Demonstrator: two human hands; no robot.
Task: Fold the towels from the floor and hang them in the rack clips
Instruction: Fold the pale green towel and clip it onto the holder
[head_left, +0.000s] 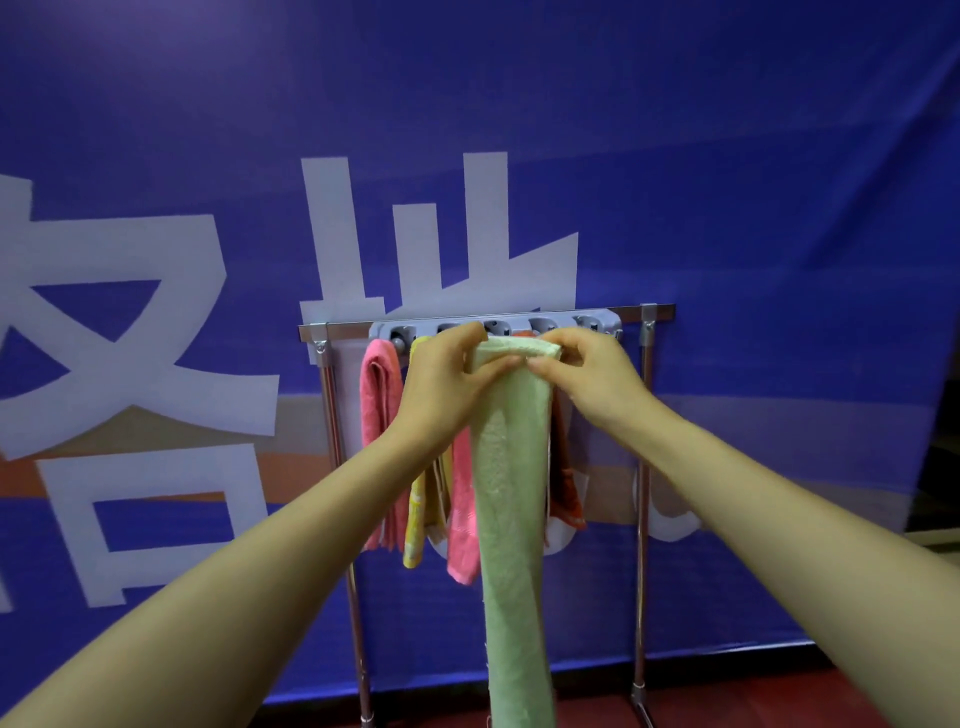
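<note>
A long folded pale green towel (514, 493) hangs from both my hands just in front of the rack. My left hand (447, 384) pinches its top left corner and my right hand (587, 374) pinches its top right end. The grey clip strip (498, 326) sits on the metal rack's top bar, right behind my fingers. On the strip hang a pink towel (379, 415) at the left, a yellow towel (415, 525), a second pink towel (462, 514) and an orange-red towel (563, 467), partly hidden behind the green one.
The rack stands on two chrome legs (641, 519) on a dark red floor (727, 696). A large blue banner (727, 208) with white characters fills the background close behind the rack.
</note>
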